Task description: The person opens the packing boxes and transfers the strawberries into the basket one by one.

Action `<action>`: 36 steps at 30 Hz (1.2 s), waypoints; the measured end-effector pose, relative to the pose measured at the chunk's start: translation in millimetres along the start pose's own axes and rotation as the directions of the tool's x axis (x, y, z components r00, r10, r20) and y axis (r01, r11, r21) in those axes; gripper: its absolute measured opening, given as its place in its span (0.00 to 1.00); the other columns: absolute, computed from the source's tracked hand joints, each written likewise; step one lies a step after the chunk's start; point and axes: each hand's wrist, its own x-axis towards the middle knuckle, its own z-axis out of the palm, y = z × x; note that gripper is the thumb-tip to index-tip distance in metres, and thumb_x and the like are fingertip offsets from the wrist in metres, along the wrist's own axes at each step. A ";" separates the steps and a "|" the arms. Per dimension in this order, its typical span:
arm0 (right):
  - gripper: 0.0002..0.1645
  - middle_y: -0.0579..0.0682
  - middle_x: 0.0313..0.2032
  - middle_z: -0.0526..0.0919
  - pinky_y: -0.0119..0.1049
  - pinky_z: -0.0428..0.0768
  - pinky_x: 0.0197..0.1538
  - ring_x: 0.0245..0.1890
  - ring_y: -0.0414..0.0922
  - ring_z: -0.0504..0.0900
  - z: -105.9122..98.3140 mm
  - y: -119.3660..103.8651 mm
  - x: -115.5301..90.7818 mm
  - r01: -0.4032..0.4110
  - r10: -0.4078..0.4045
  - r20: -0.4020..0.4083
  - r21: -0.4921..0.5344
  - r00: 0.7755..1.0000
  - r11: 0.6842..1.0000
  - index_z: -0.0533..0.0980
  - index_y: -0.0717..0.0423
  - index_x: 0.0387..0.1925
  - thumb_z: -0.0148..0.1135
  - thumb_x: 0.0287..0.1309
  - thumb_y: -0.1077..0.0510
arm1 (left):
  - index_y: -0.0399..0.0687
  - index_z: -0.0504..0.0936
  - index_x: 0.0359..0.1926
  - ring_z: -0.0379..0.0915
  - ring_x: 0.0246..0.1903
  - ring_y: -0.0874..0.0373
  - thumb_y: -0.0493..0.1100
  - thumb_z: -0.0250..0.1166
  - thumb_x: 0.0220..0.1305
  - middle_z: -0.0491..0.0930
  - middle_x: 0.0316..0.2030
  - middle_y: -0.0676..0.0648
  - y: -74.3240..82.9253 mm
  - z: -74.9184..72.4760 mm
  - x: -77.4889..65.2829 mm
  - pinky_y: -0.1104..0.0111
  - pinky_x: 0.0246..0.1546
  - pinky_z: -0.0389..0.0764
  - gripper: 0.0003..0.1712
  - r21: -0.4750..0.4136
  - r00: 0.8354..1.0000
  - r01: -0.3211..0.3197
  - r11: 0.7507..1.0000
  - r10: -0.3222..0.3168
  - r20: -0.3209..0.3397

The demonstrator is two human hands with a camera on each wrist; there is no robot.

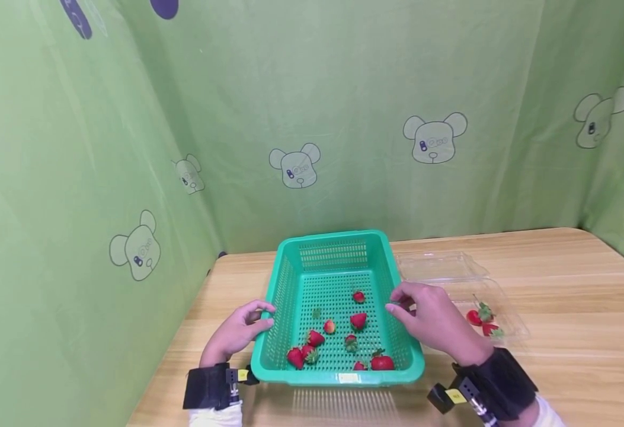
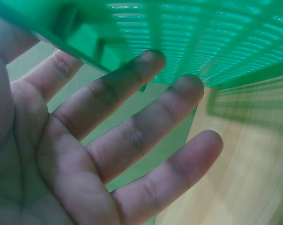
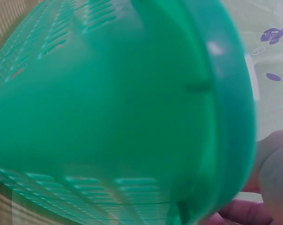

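Observation:
A green plastic basket (image 1: pixel 344 378) with slotted walls stands between the hands, several strawberries (image 1: pixel 358 321) scattered on its floor. At its left rim, my left hand (image 1: pixel 239 330) holds the edge between thumb and fingers. Seen by the left wrist camera, the fingers (image 2: pixel 132 133) reach along the outside of the wall, spread and only slightly bent; the thumb is mostly hidden. My right hand (image 1: pixel 434 314) grips the right rim with bent fingers. The right wrist view shows the basket's corner (image 3: pixel 132 108) close up, with part of the right hand (image 3: pixel 275 176) at the rim.
Right of the basket lies an opened clear plastic clamshell box (image 1: pixel 511 308) holding a few strawberries (image 1: pixel 485 314). The wooden table (image 1: pixel 584 296) carries a slotted shadow before the basket. Green curtains (image 1: pixel 354 118) printed with bear heads close off the back and left.

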 end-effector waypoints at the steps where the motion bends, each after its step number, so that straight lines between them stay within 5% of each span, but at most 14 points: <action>1: 0.07 0.50 0.31 0.81 0.45 0.85 0.36 0.33 0.46 0.79 -0.2 0.3 0.1 -0.002 0.002 0.000 0.002 1.000 1.000 0.77 0.56 0.35 0.66 0.56 0.58 | 0.45 0.75 0.51 0.76 0.45 0.48 0.44 0.61 0.66 0.77 0.52 0.35 0.2 0.0 -0.2 0.50 0.45 0.79 0.15 -0.004 1.000 0.002 1.000 -0.002 0.001; 8: 0.05 0.51 0.30 0.82 0.42 0.85 0.33 0.32 0.46 0.81 -1.0 5.1 0.4 0.008 -0.008 -0.036 0.010 0.999 1.000 0.78 0.57 0.33 0.66 0.56 0.60 | 0.43 0.75 0.52 0.76 0.43 0.50 0.43 0.60 0.66 0.78 0.50 0.35 2.2 -0.5 -0.9 0.51 0.44 0.79 0.16 -0.017 1.000 0.000 1.000 0.000 0.008; 21: 0.05 0.52 0.31 0.84 0.47 0.84 0.34 0.33 0.49 0.81 -9.4 22.9 2.1 -0.007 0.005 -0.068 -0.026 0.998 1.000 0.78 0.57 0.34 0.64 0.57 0.59 | 0.37 0.73 0.52 0.76 0.42 0.49 0.38 0.58 0.66 0.79 0.47 0.32 28.8 0.2 -11.6 0.48 0.46 0.78 0.15 -0.011 1.000 0.014 1.000 -0.014 0.016; 29: 0.08 0.57 0.32 0.85 0.50 0.82 0.34 0.33 0.53 0.82 -18.8 38.0 3.4 -0.042 0.038 -0.077 -0.047 0.996 0.998 0.79 0.60 0.35 0.63 0.57 0.58 | 0.43 0.74 0.53 0.76 0.42 0.51 0.42 0.60 0.66 0.80 0.48 0.36 4.7 0.6 -0.9 0.49 0.46 0.79 0.15 -0.009 1.000 0.012 1.000 -0.012 0.004; 36: 0.10 0.60 0.34 0.85 0.53 0.81 0.35 0.33 0.55 0.82 -29.5 55.0 3.9 -0.086 0.082 -0.065 -0.065 0.995 0.994 0.78 0.61 0.36 0.62 0.58 0.57 | 0.46 0.76 0.51 0.76 0.44 0.49 0.45 0.61 0.65 0.78 0.52 0.36 0.7 0.6 0.0 0.51 0.44 0.79 0.15 0.014 1.000 0.004 1.000 -0.004 -0.006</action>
